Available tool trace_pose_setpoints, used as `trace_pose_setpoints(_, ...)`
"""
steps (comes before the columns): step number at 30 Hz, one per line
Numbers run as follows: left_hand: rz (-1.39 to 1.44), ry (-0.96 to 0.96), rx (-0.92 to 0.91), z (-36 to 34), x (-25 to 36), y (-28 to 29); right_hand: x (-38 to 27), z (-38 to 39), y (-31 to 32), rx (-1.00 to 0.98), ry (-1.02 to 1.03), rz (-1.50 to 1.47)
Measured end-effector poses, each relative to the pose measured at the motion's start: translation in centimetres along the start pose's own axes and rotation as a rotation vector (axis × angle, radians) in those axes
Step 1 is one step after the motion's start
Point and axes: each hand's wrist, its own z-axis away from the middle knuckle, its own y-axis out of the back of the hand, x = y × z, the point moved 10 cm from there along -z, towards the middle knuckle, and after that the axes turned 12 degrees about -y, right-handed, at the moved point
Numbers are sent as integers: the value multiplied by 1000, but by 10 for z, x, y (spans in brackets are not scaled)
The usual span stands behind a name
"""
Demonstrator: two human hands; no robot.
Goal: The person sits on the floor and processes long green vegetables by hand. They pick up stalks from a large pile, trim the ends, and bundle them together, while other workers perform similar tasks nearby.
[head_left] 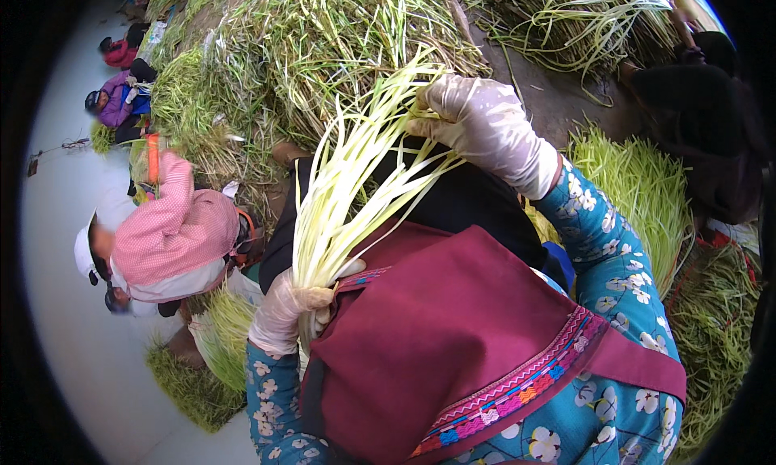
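A bunch of long, pale yellow chives (pixel 339 198) fans upward in front of me. My left hand (pixel 293 307), in a whitish glove, is closed round its lower end beside my maroon apron (pixel 436 319). Up at the leaf tips, my right hand (pixel 489 126), gloved too, has its fingers bent and pinched on some of the leaves. Several leaves spread loose between the two hands. The stalk ends below my left hand are mostly hidden by the glove and the apron.
A large heap of green and straw-coloured leaves (pixel 323 61) lies ahead. Bundled yellow-green chives (pixel 634 194) stand at my right. A person in a pink checked top (pixel 170 239) bends at my left; other people sit farther off. Another person in dark clothes (pixel 703 109) is at far right.
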Motion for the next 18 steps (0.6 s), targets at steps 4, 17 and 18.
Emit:
trace_pose_setpoints(4, 13, 4, -23, -2, -1, -2, 15, -2, -11, -66, -83, -21)
trace_pose_setpoints(17, 72, 3, 28, -7, -6, -3, 96, 30, 61, 227, -308, -331)
trace_pose_setpoints(18, 74, 4, 27, -8, -6, -3, 94, 33, 62, 236, -281, -419)
